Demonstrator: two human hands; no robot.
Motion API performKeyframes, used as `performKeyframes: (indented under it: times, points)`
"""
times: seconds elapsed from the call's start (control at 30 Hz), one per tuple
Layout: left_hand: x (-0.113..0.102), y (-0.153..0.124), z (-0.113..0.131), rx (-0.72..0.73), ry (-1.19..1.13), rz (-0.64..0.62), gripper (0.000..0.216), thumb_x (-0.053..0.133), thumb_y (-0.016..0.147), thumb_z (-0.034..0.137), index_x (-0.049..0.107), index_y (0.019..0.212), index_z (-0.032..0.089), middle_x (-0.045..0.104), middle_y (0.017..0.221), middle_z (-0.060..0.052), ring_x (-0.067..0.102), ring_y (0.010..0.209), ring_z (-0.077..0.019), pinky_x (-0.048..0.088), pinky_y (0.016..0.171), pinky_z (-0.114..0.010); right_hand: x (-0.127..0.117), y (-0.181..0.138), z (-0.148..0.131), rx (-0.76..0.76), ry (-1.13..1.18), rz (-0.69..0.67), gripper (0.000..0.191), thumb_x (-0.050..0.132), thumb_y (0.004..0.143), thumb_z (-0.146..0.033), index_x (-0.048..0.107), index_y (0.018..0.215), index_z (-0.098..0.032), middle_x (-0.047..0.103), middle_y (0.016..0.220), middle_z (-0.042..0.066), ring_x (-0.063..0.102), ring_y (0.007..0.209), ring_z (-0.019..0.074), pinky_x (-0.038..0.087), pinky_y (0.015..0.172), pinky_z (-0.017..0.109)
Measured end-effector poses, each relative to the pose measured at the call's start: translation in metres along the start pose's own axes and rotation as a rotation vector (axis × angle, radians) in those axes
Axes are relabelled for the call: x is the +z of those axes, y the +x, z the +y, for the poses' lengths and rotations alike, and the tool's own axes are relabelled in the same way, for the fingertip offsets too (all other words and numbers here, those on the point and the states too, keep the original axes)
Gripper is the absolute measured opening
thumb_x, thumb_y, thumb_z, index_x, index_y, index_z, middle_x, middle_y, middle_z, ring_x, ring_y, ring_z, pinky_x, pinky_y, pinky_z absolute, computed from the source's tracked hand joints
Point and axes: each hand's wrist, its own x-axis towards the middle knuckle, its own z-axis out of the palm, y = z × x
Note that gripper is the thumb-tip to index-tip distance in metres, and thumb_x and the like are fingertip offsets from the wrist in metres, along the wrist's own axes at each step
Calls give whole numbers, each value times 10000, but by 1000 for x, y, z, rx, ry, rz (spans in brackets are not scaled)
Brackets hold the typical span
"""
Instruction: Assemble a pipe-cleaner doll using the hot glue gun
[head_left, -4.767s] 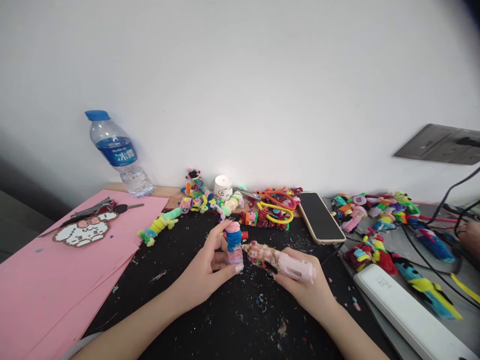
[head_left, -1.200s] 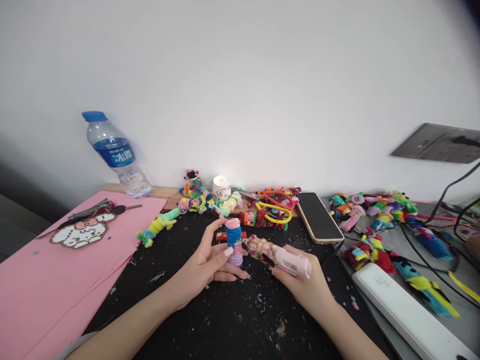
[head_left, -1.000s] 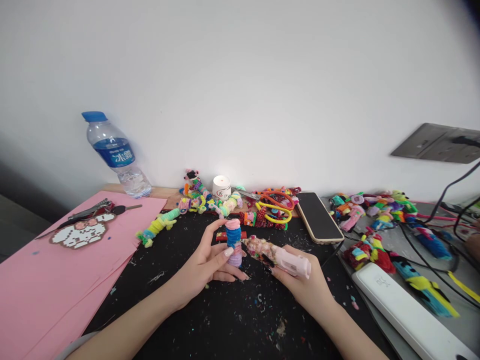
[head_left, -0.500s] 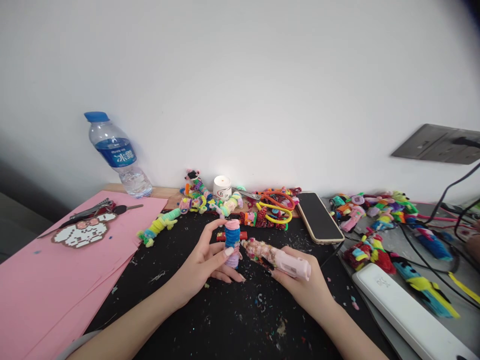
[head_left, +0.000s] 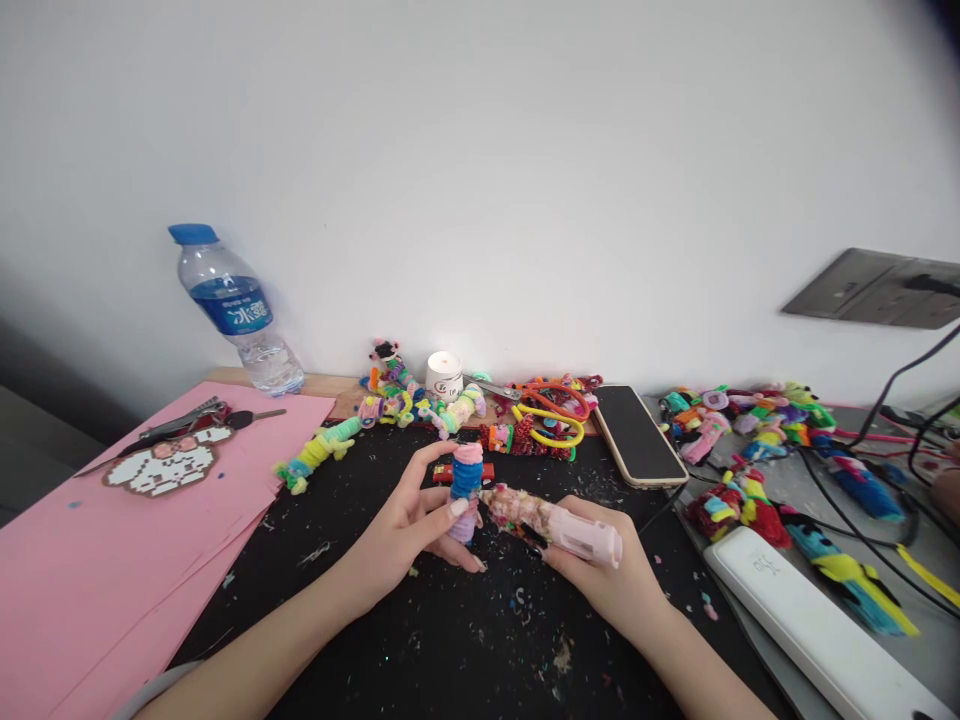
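My left hand [head_left: 420, 515] is closed around a small upright roll of coiled pipe cleaners [head_left: 468, 480], pink on top, blue in the middle and lilac below. My right hand [head_left: 600, 560] grips a pale pink glue gun [head_left: 570, 525], whose front half is crusted with colourful fuzz. Its nozzle points left and sits right beside the roll; whether they touch I cannot tell. Behind the roll, a red lighter-like object [head_left: 487, 471] lies partly hidden on the black mat [head_left: 450, 650]. A yellow and green pipe-cleaner figure [head_left: 319, 455] rests to the left.
Along the wall stand a paper cup [head_left: 444, 374], orange and yellow-handled scissors [head_left: 555, 425] and several fuzzy figures. A phone [head_left: 641, 435], a white power bank [head_left: 810, 620] and cables are on the right. Pink sheets [head_left: 112, 580] and a water bottle [head_left: 236, 310] are on the left.
The pipe-cleaner roll has shifted slightly right and down in my left hand, whose lower fingers have curled in a little. The glue gun has barely moved, its nozzle a touch lower.
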Motion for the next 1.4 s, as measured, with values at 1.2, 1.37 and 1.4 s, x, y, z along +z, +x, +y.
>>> performKeyframes:
  times: [1.2,1.37,1.4]
  points:
    - [1,0,-3,0,-36,-33,631,555,822,362,181,1329,313,634,808,-5,673,515,-179,527,598,-333,0,1,0,18,-22,2,279,598,654,-217,340,548,-206,351,505,-67,341,455,85,263,443,210]
    - [1,-1,-3,-3,-38,-38,621,546,829,358,176,1325,319,618,784,7,672,517,-183,528,597,-338,1,0,1,34,4,-2,288,594,665,-231,330,553,-211,345,515,-65,331,462,87,256,444,212]
    - [1,-1,-3,-2,-36,-39,616,544,831,356,178,1324,318,615,782,9,672,517,-184,528,597,-338,1,0,1,32,3,-1,288,594,666,-233,330,553,-211,345,516,-65,331,463,87,256,446,212]
